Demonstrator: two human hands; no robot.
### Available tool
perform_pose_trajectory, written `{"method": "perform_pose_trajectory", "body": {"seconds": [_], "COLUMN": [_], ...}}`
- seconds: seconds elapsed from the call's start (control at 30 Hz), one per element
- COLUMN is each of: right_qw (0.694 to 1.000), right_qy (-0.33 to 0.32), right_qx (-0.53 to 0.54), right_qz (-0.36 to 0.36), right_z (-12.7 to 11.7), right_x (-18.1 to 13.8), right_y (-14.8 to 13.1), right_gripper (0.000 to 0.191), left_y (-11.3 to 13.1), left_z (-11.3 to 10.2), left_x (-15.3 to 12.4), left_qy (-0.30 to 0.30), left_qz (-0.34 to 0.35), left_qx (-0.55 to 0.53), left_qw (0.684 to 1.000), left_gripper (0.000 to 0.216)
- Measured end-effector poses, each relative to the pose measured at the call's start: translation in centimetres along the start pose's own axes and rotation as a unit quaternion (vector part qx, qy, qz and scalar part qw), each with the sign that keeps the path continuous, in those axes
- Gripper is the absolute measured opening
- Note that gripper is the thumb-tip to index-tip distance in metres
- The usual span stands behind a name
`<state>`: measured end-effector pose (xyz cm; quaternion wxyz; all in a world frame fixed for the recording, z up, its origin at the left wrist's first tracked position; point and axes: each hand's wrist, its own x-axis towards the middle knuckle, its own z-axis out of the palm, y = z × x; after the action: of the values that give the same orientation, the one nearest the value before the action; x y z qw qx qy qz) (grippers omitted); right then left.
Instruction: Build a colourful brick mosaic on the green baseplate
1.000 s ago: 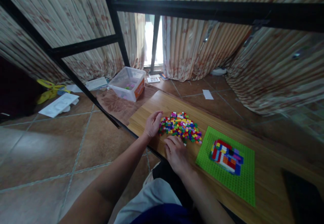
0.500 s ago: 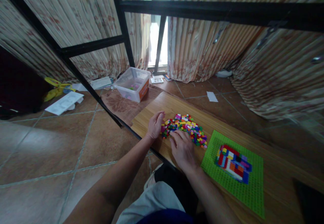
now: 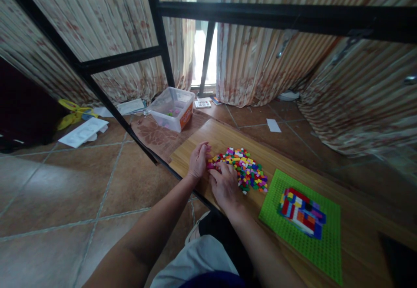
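A heap of small coloured bricks (image 3: 246, 170) lies on a wooden table top (image 3: 224, 134). My left hand (image 3: 197, 161) rests cupped against the heap's left edge, fingers straight and together. My right hand (image 3: 223, 182) lies palm down on the heap's near left part, its fingertips curled among the bricks and close to my left hand; whether it grips any brick is hidden. To the right lies a green studded baseplate (image 3: 319, 244) with a flat patch of red, blue, white and orange bricks (image 3: 301, 212) built on it.
A clear plastic tub (image 3: 172, 108) with an orange label stands on the tiled floor beyond the table. A black metal frame (image 3: 163, 40) crosses the view before striped curtains. Papers, a white tray (image 3: 83, 132) and a yellow object (image 3: 72, 109) lie at left.
My right hand has slid left and forward over the heap until it almost meets my left hand. The bricks on the left side have been pushed closer together. My left hand has stayed.
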<state>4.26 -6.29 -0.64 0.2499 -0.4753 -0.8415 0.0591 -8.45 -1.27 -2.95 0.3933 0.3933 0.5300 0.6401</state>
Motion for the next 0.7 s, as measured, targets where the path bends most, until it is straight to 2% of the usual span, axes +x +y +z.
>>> {"method": "perform_pose_trajectory", "body": {"seconds": [0.17,0.3,0.4,0.57,0.7], "right_qw": [1.0,0.999,0.998,0.999,0.999], "right_qy": [0.007,0.044,0.054,0.014,0.003], "right_qx": [0.005,-0.006,-0.009,-0.03,-0.032], "right_qz": [0.014,0.025,0.018,0.014,0.015], "right_z": [-0.8,-1.2,-1.4,-1.1,-0.7], "right_x": [-1.9,-2.6,-2.2,-0.7,-0.3], "right_y": [2.0,3.0,2.5,0.9,0.7], "right_gripper": [0.02,0.019,0.018,0.015,0.01], "left_y": [-0.4,-0.5,-0.7,-0.8,-0.6], "left_z": [0.1,0.1,0.1,0.0,0.0], "left_x": [0.2,0.2,0.2,0.3,0.3], "left_qy": [0.0,-0.002,-0.005,-0.008,-0.012], "left_qz": [0.003,0.002,0.003,0.012,0.011], "left_qx": [0.023,0.023,0.024,0.035,0.048], "left_qw": [1.0,1.0,1.0,0.999,0.999], "left_gripper": [0.047,0.047,0.046,0.044,0.042]}}
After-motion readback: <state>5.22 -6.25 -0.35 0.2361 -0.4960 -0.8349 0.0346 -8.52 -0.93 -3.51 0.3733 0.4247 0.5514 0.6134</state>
